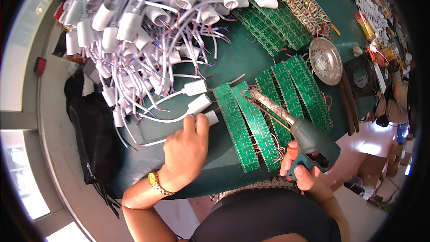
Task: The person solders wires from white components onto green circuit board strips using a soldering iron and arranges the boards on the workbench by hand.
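Note:
My right hand (304,177) grips a dark green soldering gun (313,141) by its handle, with an orange-red trigger under the fingers. The gun's tip lies over the second strip of green circuit boards (242,121), near its far end; whether it touches cannot be made out. My left hand (186,145), a gold watch on its wrist, is closed in a pinch on a white plastic sleeve (211,117) with a white cord. Two more corded sleeves, the nearer one (199,104) and the farther one (195,88), lie side by side, ends toward the boards.
A large heap of white corded sleeves (130,24) covers the far left. More circuit boards (273,27) lie at the back, and a round metal dish (325,61) of silvery bits stands right. A black bag (92,130) hangs at left; a small fan (360,77) is far right.

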Motion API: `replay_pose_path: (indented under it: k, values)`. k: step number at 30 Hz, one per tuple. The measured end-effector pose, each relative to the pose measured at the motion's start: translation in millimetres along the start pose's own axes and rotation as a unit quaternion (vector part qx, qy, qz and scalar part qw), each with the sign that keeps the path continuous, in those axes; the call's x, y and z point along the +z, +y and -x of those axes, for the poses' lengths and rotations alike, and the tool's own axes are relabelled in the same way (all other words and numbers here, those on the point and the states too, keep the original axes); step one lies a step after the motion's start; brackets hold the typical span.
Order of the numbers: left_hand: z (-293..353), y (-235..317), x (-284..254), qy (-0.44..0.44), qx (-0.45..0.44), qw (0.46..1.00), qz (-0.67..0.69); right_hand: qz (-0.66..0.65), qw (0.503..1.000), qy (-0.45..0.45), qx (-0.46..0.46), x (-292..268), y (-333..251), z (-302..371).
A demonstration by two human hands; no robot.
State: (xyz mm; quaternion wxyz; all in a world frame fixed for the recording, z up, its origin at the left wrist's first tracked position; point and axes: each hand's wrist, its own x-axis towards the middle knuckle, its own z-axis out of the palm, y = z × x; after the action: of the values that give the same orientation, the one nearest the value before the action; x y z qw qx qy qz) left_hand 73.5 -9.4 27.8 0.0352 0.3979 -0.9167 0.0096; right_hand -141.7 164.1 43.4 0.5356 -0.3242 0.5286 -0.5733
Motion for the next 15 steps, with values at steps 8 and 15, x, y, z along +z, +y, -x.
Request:
replay_pose_path:
  k: [8, 15]
  values:
    - [-42, -23, 5, 0.145, 0.119, 0.967, 0.172, -0.022, 0.998, -0.002, -0.055, -6, 5, 3]
    - [-68, -38, -40, 0.112, 0.144, 0.934, 0.307, -0.046, 0.994, -0.019, -0.093, -15, 12, 6]
